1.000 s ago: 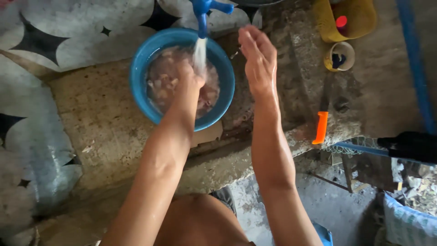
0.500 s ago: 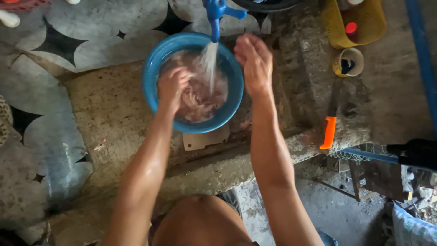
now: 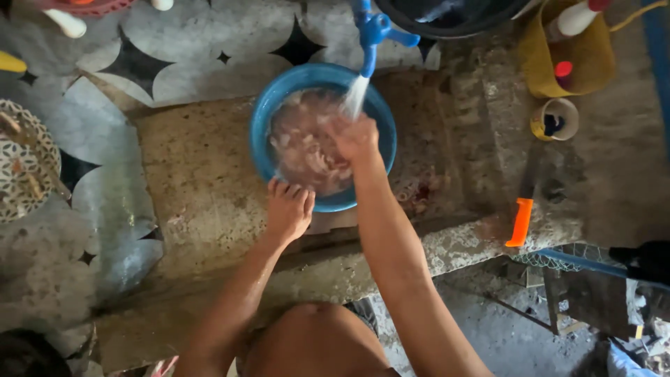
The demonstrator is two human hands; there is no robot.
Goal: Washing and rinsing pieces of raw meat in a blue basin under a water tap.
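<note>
Now, the scene line by line.

Bowl: a blue bowl [image 3: 269,115] is sitting on a worn concrete slab [image 3: 195,181], directly under a blue tap [image 3: 370,31], and is holding cloudy water and pale pink pieces of meat [image 3: 303,146].

Water: a stream [image 3: 354,96] is falling from the tap onto the right hand.

Right hand: the right hand [image 3: 357,136] is reaching into the bowl under the stream; it is loosely curled, but whether it is gripping any meat I cannot tell.

Left hand: the left hand [image 3: 289,209] is lying flat and open, fingers spread a little, touching the near rim of the bowl and holding nothing.

Nearby: an orange-handled knife [image 3: 520,222] is lying near the slab's right edge, well apart from both hands; a yellow basket [image 3: 569,52] and a small cup [image 3: 555,119] are standing beyond it.

Risk: as I judge it, the bowl is looking quite full, so the running water may be spilling meat over the rim; the wet slab could also let the bowl slide if the left hand pushes it.

Change: half a second ago the left hand was in the bowl and the right was raised beside the stream; now they have swapped roles.
</note>
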